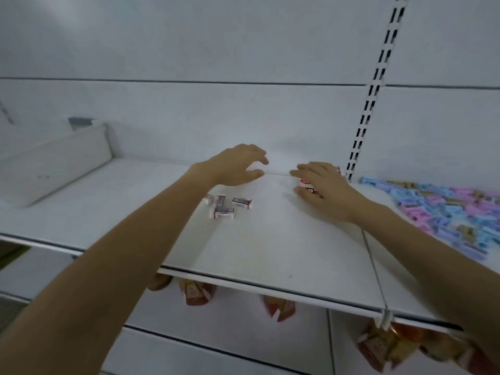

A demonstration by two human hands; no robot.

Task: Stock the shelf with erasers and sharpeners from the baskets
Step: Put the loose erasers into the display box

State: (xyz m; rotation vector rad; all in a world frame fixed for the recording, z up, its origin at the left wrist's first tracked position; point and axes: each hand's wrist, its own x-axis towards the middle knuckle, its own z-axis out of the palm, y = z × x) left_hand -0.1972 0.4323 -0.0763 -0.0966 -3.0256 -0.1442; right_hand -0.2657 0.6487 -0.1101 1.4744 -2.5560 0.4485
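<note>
Several small white erasers [227, 205] with dark and red sleeves lie loose on the white shelf [270, 253], just below my left hand [238, 166]. That hand hovers above the shelf near the back wall with its fingers spread and holds nothing. My right hand [322, 189] lies flat over a few more erasers [307, 186] near the back right of the shelf panel, fingers straight and pressing on them. A dense pile of blue, pink and purple sharpeners [446, 212] covers the neighbouring shelf panel to the right.
A white divider panel [54, 163] leans at the shelf's left end. A slotted upright [370, 104] runs up the back wall behind my right hand. Red packets [197, 293] hang under the shelf's front edge, with more at the lower right.
</note>
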